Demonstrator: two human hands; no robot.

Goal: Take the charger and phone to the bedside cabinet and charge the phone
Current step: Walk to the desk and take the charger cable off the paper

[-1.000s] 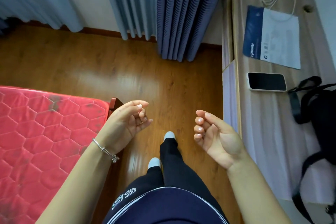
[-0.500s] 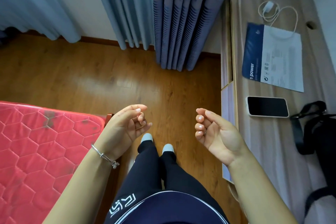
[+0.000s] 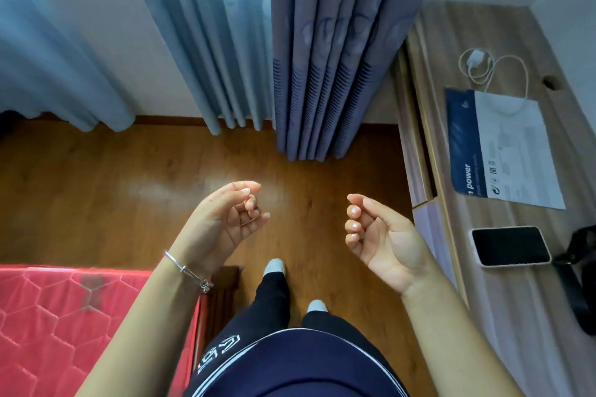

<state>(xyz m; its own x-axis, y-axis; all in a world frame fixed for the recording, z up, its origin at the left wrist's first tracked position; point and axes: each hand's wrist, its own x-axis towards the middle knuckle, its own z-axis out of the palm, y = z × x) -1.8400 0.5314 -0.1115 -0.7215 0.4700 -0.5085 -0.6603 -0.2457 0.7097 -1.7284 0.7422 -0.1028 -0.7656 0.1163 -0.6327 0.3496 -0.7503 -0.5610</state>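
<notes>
Both forearms raised ahead of the body, bare, palms turned inward. Left hand (image 3: 222, 222) loosely curled, fingers folded toward the thumb, holding nothing (thin bracelet (image 3: 188, 271) at the wrist). Right hand (image 3: 383, 242) likewise half-curled and empty, fingertips (image 3: 354, 211) bent toward the palm.

To your right runs the counter (image 3: 522, 300): the charger (image 3: 476, 59) lies farthest, a leaflet (image 3: 509, 151) before it, then the phone (image 3: 511, 245), a bag strap (image 3: 572, 284) beside it. The bed (image 3: 80, 325) sits left.
</notes>
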